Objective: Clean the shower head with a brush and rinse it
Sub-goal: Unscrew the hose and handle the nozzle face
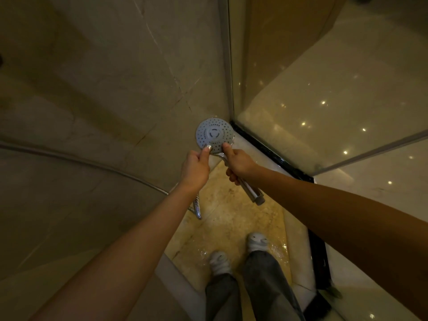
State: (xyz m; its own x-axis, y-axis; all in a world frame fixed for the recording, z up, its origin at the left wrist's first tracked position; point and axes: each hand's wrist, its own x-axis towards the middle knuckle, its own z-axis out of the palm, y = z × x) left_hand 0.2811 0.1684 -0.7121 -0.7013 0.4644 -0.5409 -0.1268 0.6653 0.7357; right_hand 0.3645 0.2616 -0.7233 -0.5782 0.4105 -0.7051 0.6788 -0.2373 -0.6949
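Observation:
A round chrome shower head (pixel 214 134) with a grey nozzle face turned up toward me is held out in front of the shower corner. My right hand (pixel 239 164) grips its chrome handle, thumb resting on the lower edge of the face. My left hand (pixel 195 169) pinches the lower left rim of the face between thumb and curled fingers. The handle's end (pixel 257 196) sticks out below my right hand. A metal hose (pixel 198 208) hangs under my left wrist and runs off to the left along the wall. No brush is in view.
A marble wall (pixel 104 89) fills the left side. A glass shower panel (pixel 324 100) with a dark floor seal (pixel 273 154) stands to the right. The wet yellowish shower floor (pixel 231 223) lies below, with my feet in grey slippers (pixel 238 253) on it.

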